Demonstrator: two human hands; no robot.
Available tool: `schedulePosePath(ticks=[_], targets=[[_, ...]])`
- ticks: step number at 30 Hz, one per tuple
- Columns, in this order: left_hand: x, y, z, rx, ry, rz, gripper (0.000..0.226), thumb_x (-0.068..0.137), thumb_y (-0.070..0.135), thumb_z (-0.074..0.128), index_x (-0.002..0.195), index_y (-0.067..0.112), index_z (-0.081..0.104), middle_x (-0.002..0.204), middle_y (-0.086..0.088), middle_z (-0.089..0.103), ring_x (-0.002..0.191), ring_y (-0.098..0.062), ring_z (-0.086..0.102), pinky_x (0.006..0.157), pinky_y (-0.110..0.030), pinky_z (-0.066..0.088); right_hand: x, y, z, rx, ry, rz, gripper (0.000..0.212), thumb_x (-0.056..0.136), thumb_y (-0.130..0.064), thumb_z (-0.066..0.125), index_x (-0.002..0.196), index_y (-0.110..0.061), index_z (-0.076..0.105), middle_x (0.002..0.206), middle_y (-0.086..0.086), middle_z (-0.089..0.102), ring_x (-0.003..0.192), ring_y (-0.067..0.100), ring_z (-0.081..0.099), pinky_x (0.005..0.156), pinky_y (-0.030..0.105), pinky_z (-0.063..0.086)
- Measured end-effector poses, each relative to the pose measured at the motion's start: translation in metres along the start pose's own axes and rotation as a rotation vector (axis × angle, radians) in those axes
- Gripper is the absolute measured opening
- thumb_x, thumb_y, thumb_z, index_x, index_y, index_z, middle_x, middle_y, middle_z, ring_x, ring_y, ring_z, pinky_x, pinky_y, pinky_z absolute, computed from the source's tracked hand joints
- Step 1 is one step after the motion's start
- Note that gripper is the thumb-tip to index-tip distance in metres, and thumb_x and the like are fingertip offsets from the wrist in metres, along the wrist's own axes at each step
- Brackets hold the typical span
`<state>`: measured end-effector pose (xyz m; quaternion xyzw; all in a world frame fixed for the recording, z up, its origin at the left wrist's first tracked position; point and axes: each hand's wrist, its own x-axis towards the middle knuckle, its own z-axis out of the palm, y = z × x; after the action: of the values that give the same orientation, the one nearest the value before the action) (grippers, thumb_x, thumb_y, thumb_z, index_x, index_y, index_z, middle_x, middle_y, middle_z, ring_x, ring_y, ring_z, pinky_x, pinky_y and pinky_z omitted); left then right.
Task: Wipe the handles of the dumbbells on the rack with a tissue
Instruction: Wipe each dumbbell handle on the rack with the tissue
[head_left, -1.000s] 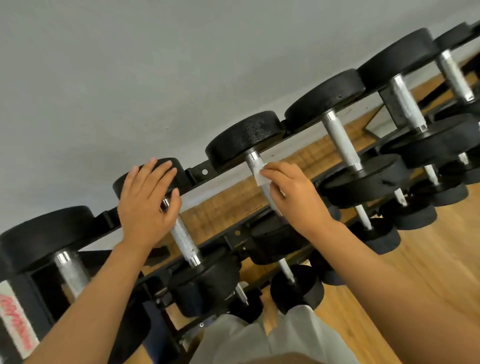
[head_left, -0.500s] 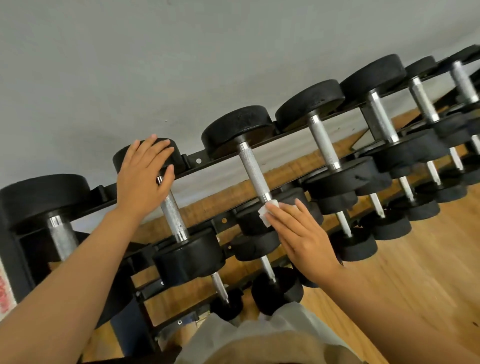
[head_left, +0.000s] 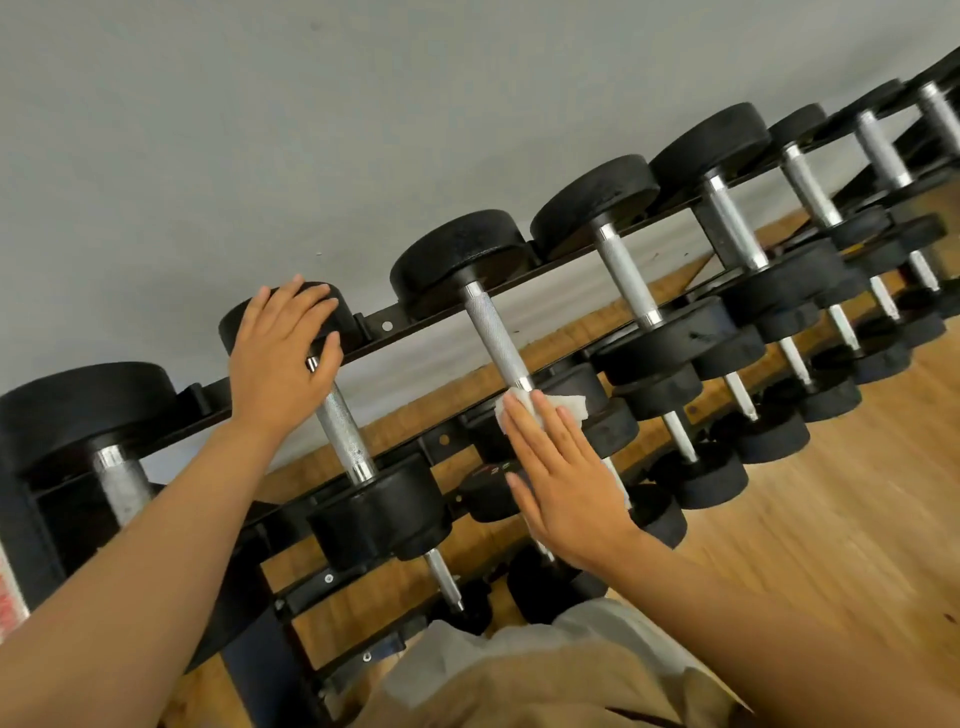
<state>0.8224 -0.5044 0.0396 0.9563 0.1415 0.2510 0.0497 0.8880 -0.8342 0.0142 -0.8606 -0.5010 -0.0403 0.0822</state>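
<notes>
A black rack (head_left: 384, 326) holds a row of black dumbbells with knurled silver handles. My left hand (head_left: 278, 358) rests with straight fingers on the far head of the second dumbbell (head_left: 343, 434). My right hand (head_left: 563, 470) lies flat, fingers straight, over the near head of the third dumbbell (head_left: 496, 345). A white tissue (head_left: 540, 405) sits under its fingertips at the near end of that handle, its edges sticking out past the fingers.
More dumbbells (head_left: 628, 280) run along the top tier to the right, and smaller ones (head_left: 698, 470) fill the lower tiers. A grey wall stands behind the rack. Wooden floor (head_left: 810, 519) lies to the right. My trousers (head_left: 519, 675) show at the bottom.
My right hand slid the tissue down the third dumbbell's handle from its far end to its near end and flattened out. My left hand stayed on the second dumbbell's head.
</notes>
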Motion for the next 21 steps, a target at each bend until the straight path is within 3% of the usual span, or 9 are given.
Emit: schedulePosePath(ticks=[2, 4, 7, 11, 18, 21], targets=[[0.0, -0.001, 0.001, -0.002, 0.002, -0.001, 0.044, 0.097, 0.028, 0.045, 0.129, 0.004, 0.063, 0.138, -0.011, 0.06, 0.14, -0.026, 0.042, 0.124, -0.037, 0.012, -0.012, 0.018, -0.002, 0.02, -0.007, -0.017, 0.058, 0.104, -0.035, 0.03, 0.154, -0.01, 0.018, 0.163, 0.007, 0.01, 0.151, 0.023, 0.006, 0.119, 0.046, 0.02], [0.0, -0.001, 0.001, 0.001, 0.008, -0.003, 0.044, 0.097, 0.028, 0.045, 0.128, 0.004, 0.064, 0.137, -0.012, 0.06, 0.14, -0.027, 0.042, 0.124, -0.035, 0.011, -0.018, 0.027, -0.005, 0.168, 0.026, 0.15, 0.06, 0.103, -0.035, 0.032, 0.155, -0.009, 0.014, 0.164, 0.005, 0.004, 0.151, 0.02, 0.004, 0.12, 0.046, 0.021], [0.0, -0.002, 0.003, 0.006, 0.012, -0.001, 0.044, 0.097, 0.028, 0.045, 0.128, 0.003, 0.064, 0.137, -0.012, 0.06, 0.139, -0.027, 0.042, 0.124, -0.034, 0.01, -0.011, 0.017, -0.006, 0.33, 0.046, 0.303, 0.066, 0.103, -0.042, 0.031, 0.156, -0.015, 0.003, 0.163, -0.002, -0.008, 0.15, 0.016, -0.007, 0.123, 0.037, 0.006], [0.001, -0.003, 0.002, 0.012, 0.006, 0.008, 0.043, 0.097, 0.028, 0.046, 0.128, 0.003, 0.064, 0.137, -0.012, 0.06, 0.14, -0.027, 0.042, 0.124, -0.03, 0.006, -0.005, 0.0, 0.0, 0.1, 0.023, 0.042, 0.062, 0.102, -0.041, 0.032, 0.155, -0.01, 0.018, 0.163, 0.006, 0.009, 0.151, 0.025, 0.002, 0.121, 0.045, 0.011], [0.001, -0.003, 0.003, 0.02, 0.002, 0.009, 0.043, 0.097, 0.027, 0.046, 0.128, 0.003, 0.064, 0.138, -0.012, 0.06, 0.14, -0.026, 0.041, 0.123, -0.028, 0.004, -0.011, 0.031, 0.001, -0.131, -0.031, -0.273, 0.057, 0.102, -0.035, 0.031, 0.153, -0.011, 0.024, 0.161, 0.006, 0.019, 0.15, 0.025, 0.01, 0.121, 0.042, 0.012], [0.0, -0.005, 0.003, 0.019, -0.007, 0.016, 0.042, 0.098, 0.027, 0.046, 0.129, 0.004, 0.063, 0.139, -0.011, 0.059, 0.141, -0.025, 0.04, 0.124, -0.028, 0.004, -0.007, 0.043, -0.007, -0.043, 0.025, -0.236, 0.053, 0.103, -0.03, 0.03, 0.152, -0.01, 0.026, 0.16, 0.009, 0.024, 0.149, 0.024, 0.016, 0.12, 0.043, 0.018]])
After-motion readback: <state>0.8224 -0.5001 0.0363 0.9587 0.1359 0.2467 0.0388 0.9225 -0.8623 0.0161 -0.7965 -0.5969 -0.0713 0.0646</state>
